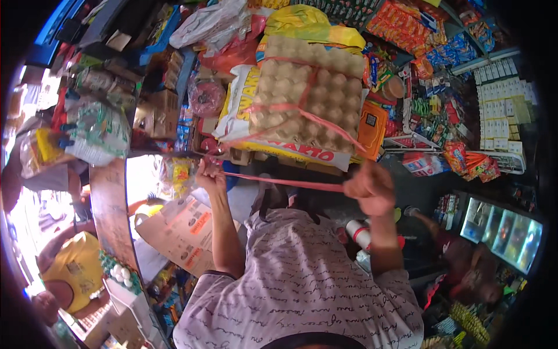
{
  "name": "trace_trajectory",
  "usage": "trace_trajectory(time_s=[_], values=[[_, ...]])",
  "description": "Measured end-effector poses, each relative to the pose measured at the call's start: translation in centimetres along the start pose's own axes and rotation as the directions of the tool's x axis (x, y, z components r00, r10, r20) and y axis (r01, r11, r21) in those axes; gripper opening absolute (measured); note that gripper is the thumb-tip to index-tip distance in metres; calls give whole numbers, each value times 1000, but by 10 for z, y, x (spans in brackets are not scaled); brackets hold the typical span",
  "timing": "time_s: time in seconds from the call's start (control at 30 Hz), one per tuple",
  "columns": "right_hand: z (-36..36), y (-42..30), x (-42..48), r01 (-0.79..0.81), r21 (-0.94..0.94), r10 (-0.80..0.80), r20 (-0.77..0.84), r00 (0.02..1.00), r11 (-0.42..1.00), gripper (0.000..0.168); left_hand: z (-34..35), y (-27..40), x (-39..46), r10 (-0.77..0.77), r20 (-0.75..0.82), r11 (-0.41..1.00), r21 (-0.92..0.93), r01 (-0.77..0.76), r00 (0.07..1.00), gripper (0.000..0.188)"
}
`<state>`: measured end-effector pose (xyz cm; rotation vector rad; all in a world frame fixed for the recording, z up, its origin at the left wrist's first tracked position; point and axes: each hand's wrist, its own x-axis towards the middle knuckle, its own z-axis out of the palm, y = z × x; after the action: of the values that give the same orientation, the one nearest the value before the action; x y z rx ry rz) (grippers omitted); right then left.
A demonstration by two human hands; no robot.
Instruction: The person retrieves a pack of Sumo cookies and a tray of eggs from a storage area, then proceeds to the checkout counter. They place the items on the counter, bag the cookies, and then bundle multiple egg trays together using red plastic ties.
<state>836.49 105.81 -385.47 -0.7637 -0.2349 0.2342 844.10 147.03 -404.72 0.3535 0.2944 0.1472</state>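
A stack of pulp egg trays (283, 83), bound crosswise with pink plastic twine (283, 179), lies on a printed sack (233, 118) in front of me. Strands of the twine come off the trays toward both hands, and one length is stretched between them across my front. My left hand (210, 174) grips the twine just below the sack's left corner. The other end of that length is in my right hand (370, 187), a blurred fist near the sack's right corner. Whether the trays hold eggs is hidden.
A roll of pink twine (207, 98) sits left of the sack, an orange box (372, 131) to its right. Flattened cardboard (187, 231) lies by my left arm. Snack packets (405, 30) fill shelves. People stand at left, in a yellow shirt (72, 270), and at right (471, 266).
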Motion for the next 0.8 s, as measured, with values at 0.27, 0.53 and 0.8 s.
trace_trajectory(time_s=[0.27, 0.53, 0.8], values=[[-270, 108, -22, -363, -753, -308, -586, 750, 548, 26, -23, -70, 143, -445, 303, 264, 944, -200, 843, 33], [-336, 181, 6, -802, -584, -317, -790, 524, 129, 24, -90, -113, 212, -525, 158, -441, 790, -426, 837, 20], [-334, 169, 10, -791, -612, -242, -768, 593, 6, 22, -122, -100, 157, -282, 77, -583, 778, -235, 956, 19]])
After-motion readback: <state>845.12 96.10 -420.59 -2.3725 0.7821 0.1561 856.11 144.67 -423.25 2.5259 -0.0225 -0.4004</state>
